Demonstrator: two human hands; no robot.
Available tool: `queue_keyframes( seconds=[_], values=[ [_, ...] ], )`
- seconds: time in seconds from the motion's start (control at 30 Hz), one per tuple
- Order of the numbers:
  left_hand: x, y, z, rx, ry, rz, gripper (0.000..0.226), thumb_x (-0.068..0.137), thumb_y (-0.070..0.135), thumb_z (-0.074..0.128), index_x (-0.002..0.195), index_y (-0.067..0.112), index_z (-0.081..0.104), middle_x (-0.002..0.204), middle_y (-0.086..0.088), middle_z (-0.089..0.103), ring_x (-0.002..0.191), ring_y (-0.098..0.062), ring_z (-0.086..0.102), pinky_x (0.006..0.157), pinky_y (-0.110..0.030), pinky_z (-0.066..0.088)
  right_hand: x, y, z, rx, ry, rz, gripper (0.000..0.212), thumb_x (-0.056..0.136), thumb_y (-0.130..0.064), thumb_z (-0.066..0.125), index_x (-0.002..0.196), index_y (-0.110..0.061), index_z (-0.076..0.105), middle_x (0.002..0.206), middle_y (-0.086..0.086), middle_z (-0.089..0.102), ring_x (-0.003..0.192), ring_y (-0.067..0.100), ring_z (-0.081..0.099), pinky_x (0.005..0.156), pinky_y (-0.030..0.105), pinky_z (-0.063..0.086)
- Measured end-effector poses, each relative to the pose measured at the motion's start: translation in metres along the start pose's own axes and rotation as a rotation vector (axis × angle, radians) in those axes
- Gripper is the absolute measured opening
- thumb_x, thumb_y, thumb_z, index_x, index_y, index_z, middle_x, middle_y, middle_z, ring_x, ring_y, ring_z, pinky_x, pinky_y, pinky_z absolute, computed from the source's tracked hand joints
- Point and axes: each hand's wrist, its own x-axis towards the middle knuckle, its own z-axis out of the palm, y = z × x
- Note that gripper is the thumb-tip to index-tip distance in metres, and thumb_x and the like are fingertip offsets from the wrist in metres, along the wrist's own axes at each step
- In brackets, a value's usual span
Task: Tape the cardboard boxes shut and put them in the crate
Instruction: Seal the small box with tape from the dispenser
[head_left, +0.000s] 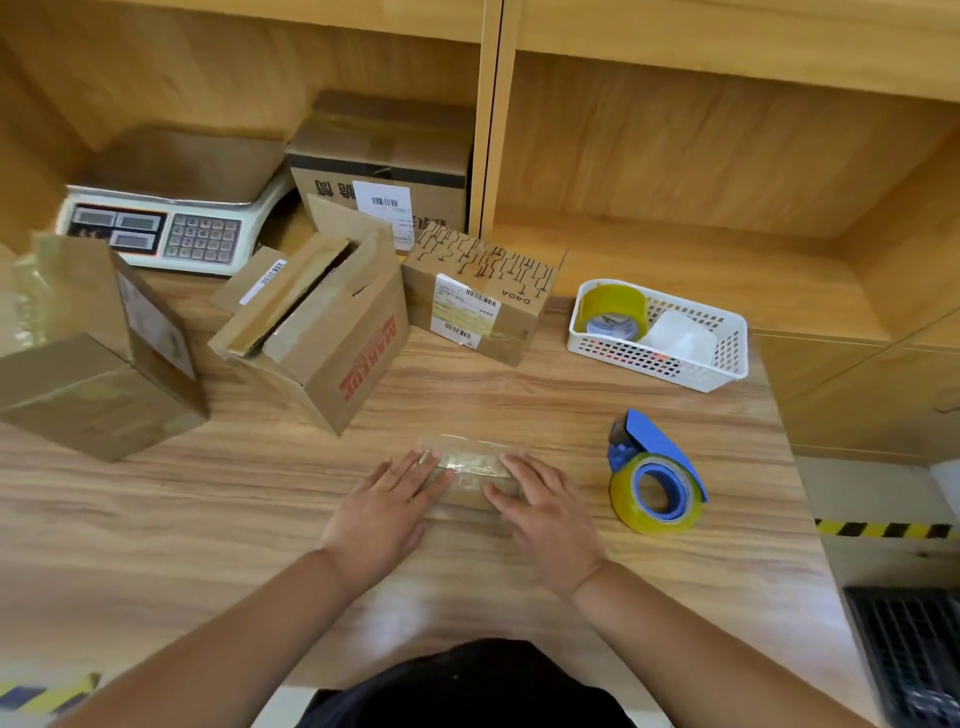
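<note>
Across the table (208, 519), the red-print box (332, 338) at eleven o'clock gapes untaped, so I judge most work remains. The likely crate (909, 654) sits at four, its path unblocked. Scale (171, 228) at ten, dispenser (657, 478) at three. At centre, my left hand (395, 499) and right hand (545, 499) lie flat, fingers straight, pressing the small box (470, 470), gripping nothing.

Wood-grain table (156, 519), wooden shelf unit (701, 156) behind with vertical divider (491, 119). Pale floor (872, 493) at right, yellow-black hazard tape (883, 529). Even lighting.
</note>
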Motion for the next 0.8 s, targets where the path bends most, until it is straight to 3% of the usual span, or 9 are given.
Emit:
queue_keyframes(
  seconds=[0.1,0.17,0.23,0.33,0.43,0.5,0.57,0.63,0.8],
  values=[
    [-0.001,0.002,-0.001,0.005,-0.012,-0.012,0.098,0.050,0.029,0.089,0.134,0.017,0.039,0.135,-0.006,0.056,0.127,-0.023,0.048,0.091,-0.040,0.051,-0.003,0.010,-0.011,-0.023,-0.002,0.018,0.038,0.084,-0.024,0.054,0.122,-0.020,0.060,0.131,0.010,0.056,0.119,0.023,0.045,0.101,0.035,0.036],
    [-0.002,0.004,0.000,0.009,-0.010,-0.022,0.099,0.051,0.026,0.088,0.136,0.016,0.038,0.137,-0.006,0.054,0.131,-0.022,0.036,0.097,-0.038,0.047,-0.009,0.028,-0.021,-0.063,0.012,0.136,0.042,0.088,-0.029,0.044,0.128,-0.019,0.052,0.131,0.009,0.056,0.116,0.024,0.046,0.099,0.035,0.032],
    [-0.002,0.004,0.003,0.019,-0.003,-0.029,0.100,0.050,0.021,0.087,0.137,0.015,0.037,0.138,-0.007,0.052,0.139,-0.023,0.023,0.110,-0.037,0.031,-0.017,0.051,-0.031,-0.073,0.042,0.296,0.044,0.086,-0.026,0.045,0.127,-0.011,0.054,0.128,0.012,0.057,0.114,0.027,0.049,0.098,0.038,0.033],
    [-0.003,0.003,0.006,0.019,-0.009,-0.061,0.102,0.048,0.017,0.086,0.138,0.016,0.036,0.140,-0.006,0.050,0.147,-0.014,-0.004,0.110,-0.035,0.016,-0.027,0.085,-0.045,-0.086,-0.001,0.560,0.053,0.077,-0.007,0.057,0.128,0.002,0.053,0.130,0.021,0.055,0.118,0.037,0.053,0.103,0.040,0.036],
    [-0.002,0.007,0.005,0.006,-0.035,-0.078,0.104,0.046,0.019,0.086,0.137,0.016,0.036,0.138,-0.005,0.052,0.142,-0.018,0.018,0.105,-0.037,0.025,-0.035,0.107,-0.052,-0.077,-0.229,0.771,0.068,0.088,-0.007,0.055,0.147,0.000,0.022,0.153,0.017,0.025,0.138,0.032,0.031,0.113,0.035,0.023],
    [-0.003,0.010,0.006,0.006,-0.029,-0.081,0.104,0.044,0.019,0.086,0.136,0.016,0.037,0.137,-0.005,0.053,0.133,-0.020,0.031,0.104,-0.037,0.027,-0.035,0.113,-0.053,-0.052,-0.326,0.842,0.070,0.091,-0.011,0.052,0.150,-0.004,0.014,0.155,0.012,0.021,0.139,0.028,0.026,0.112,0.034,0.024],
    [-0.004,0.010,0.007,-0.002,-0.030,-0.082,0.103,0.045,0.021,0.085,0.136,0.018,0.038,0.139,-0.003,0.052,0.132,-0.019,0.032,0.107,-0.035,0.034,-0.032,0.115,-0.053,-0.076,-0.333,0.874,0.067,0.090,-0.013,0.054,0.148,-0.006,0.020,0.148,0.011,0.033,0.133,0.028,0.033,0.108,0.035,0.031],
    [-0.005,0.009,0.004,-0.014,-0.052,-0.086,0.102,0.045,0.023,0.084,0.136,0.020,0.039,0.140,0.000,0.050,0.133,-0.017,0.032,0.099,-0.033,0.044,-0.028,0.115,-0.053,-0.073,-0.308,0.942,0.060,0.088,-0.014,0.056,0.142,-0.006,0.032,0.136,0.013,0.043,0.124,0.030,0.039,0.101,0.036,0.036],
    [-0.005,0.010,0.000,-0.043,-0.060,-0.103,0.103,0.043,0.020,0.085,0.136,0.021,0.039,0.140,-0.001,0.051,0.129,-0.018,0.045,0.095,-0.036,0.044,-0.031,0.109,-0.050,0.076,-0.368,1.187,0.038,0.080,-0.019,0.069,0.111,-0.004,0.052,0.115,0.015,0.054,0.108,0.031,0.051,0.076,0.031,0.040]
  ],
)
